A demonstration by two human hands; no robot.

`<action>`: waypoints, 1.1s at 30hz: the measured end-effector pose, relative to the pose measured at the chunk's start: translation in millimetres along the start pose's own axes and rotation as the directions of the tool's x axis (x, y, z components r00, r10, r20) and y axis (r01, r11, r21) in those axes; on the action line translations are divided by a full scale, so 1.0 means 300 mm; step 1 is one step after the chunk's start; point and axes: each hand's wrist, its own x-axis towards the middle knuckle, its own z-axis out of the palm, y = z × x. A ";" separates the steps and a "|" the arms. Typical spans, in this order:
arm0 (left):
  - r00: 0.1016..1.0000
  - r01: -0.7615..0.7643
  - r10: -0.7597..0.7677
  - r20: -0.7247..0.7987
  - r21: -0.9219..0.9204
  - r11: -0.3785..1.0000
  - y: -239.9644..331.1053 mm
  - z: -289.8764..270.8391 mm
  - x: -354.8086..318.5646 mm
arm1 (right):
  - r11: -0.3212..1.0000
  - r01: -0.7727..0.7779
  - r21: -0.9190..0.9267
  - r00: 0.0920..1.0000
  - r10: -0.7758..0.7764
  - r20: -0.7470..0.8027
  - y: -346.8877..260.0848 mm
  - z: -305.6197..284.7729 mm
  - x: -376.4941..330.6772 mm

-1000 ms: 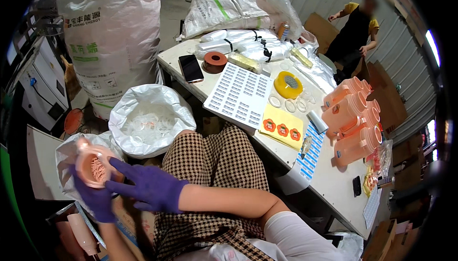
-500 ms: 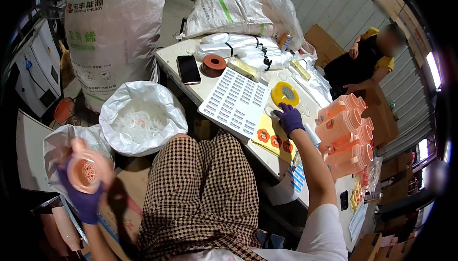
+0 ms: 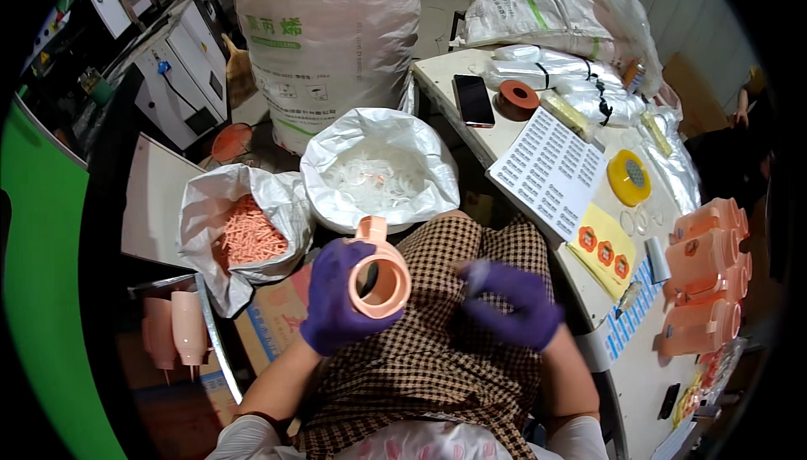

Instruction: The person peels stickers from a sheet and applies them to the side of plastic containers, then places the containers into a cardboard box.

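Observation:
My left hand (image 3: 334,309), in a purple glove, is closed around a peach plastic jug (image 3: 402,288). Its round open mouth faces me and its handle points away, above my lap. To the right, my right hand (image 3: 517,304), also gloved in purple, pinches a small translucent ring (image 3: 477,276) at its fingertips; motion blurs it somewhat. Beyond the jug stands a white sack of clear rings (image 3: 378,178). Farther left, another white sack holds many thin peach plastic pieces (image 3: 252,233).
On the right table are several peach jugs (image 3: 702,262), a yellow tape roll (image 3: 629,178), sticker sheets (image 3: 551,170), a phone (image 3: 474,100) and a brown roll (image 3: 517,99). An open box (image 3: 206,317) with two peach jugs sits lower left. A person (image 3: 740,153) is at the far right.
My left hand has brought the jug from above the left sack to in front of my lap. My right hand has left the table and come over my lap. The view has turned left.

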 end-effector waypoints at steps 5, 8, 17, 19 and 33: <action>1.000 -0.012 0.011 -0.018 -0.030 0.999 0.035 0.016 -0.008 | 0.993 -0.029 -0.114 0.999 0.034 0.039 -0.016 0.285 0.100; 0.996 -0.091 0.091 0.023 0.037 0.995 -0.025 0.031 -0.078 | 0.951 -0.135 -0.279 0.979 0.172 0.113 -0.019 0.309 0.131; 0.994 -0.112 0.111 0.009 0.085 0.990 -0.032 0.047 -0.118 | 0.892 -0.121 -0.436 0.985 0.162 0.057 -0.004 0.385 0.105; 0.996 -0.084 0.085 -0.003 0.132 0.988 -0.013 0.042 -0.125 | 0.882 -0.102 -0.461 0.988 0.143 0.053 0.014 0.390 0.094; 0.909 -0.238 0.173 0.378 0.132 0.962 0.054 0.015 0.006 | 0.955 0.039 -0.295 0.985 -0.086 -0.149 0.027 0.221 -0.239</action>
